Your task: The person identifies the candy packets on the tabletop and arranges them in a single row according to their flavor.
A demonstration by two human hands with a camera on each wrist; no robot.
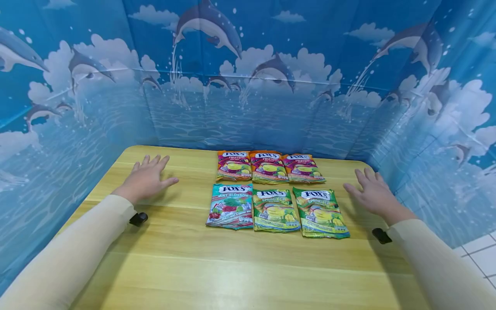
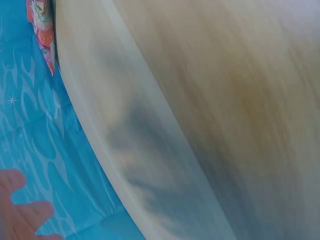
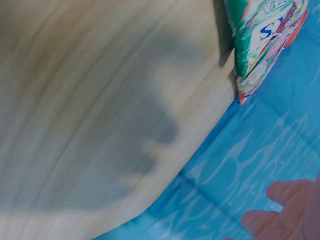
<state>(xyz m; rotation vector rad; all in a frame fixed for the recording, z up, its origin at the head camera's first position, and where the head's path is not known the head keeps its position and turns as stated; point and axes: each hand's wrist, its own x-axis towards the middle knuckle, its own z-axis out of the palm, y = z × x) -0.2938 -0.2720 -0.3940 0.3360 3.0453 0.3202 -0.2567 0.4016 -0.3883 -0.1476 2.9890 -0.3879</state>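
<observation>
Two rows of candy bags lie flat on the wooden table. In the head view the back row has three Fox's Fruits bags: left (image 1: 234,166), middle (image 1: 268,168) and right (image 1: 303,168). The front row holds a teal Mint Blossom bag (image 1: 231,207) and two green-yellow Spring Tea bags, one in the middle (image 1: 276,212) and one at right (image 1: 321,214). My left hand (image 1: 146,180), fingers spread, is over the table left of the bags, touching none. My right hand (image 1: 373,193) is spread over the right edge, apart from the bags and holding nothing.
The pale wooden table (image 1: 174,267) has rounded back corners. A blue dolphin-print curtain (image 1: 248,116) stands behind it and along both sides. White floor tiles (image 1: 480,254) show at the lower right. Each wrist wears a small black device, one on the left (image 1: 138,219).
</observation>
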